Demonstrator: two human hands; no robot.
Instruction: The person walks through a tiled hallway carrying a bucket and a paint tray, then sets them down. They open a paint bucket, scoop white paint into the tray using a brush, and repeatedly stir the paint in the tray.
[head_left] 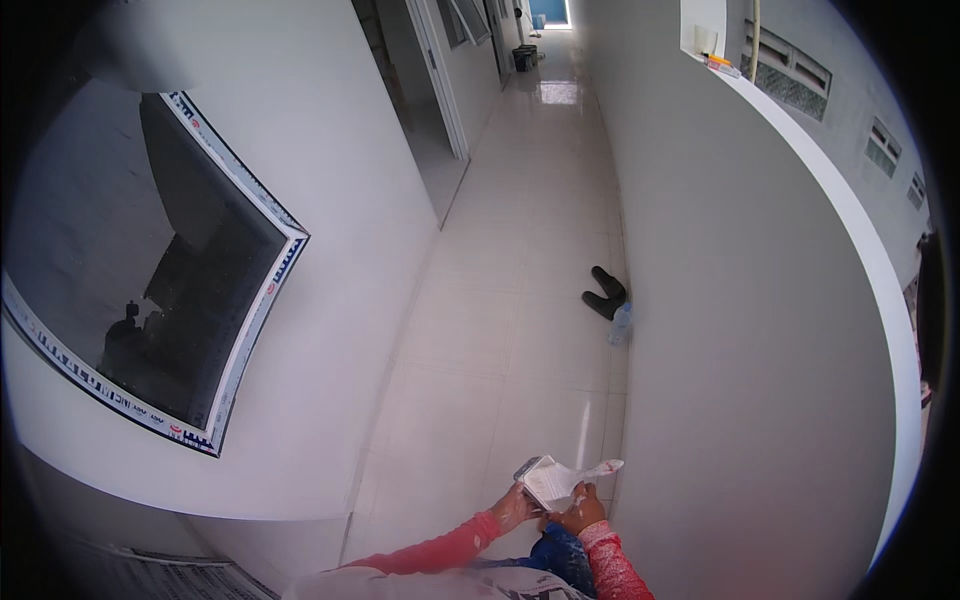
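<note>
Low in the head view, my left hand (513, 508) grips the edge of a small, boxy white container (545, 482) with a greyish rim. Across the container's right side lies a white-smeared tool with a handle (603, 468) that is reddish towards its tip; I cannot tell whether it is a brush or a scraper. My right hand (582, 512) is closed just below that handle, its fingertips touching the tool's near side. White smears mark its fingers. Both hands are close together in front of my blue trousers.
A pair of dark shoes (605, 292) and a clear plastic bottle (621, 325) stand by the right wall (740, 300). A taped window frame (265, 310) is on the left, beyond it a doorway (425, 110). Dark buckets (524, 58) stand far down the tiled corridor (510, 240). Small items (721, 65) rest on the wall's ledge.
</note>
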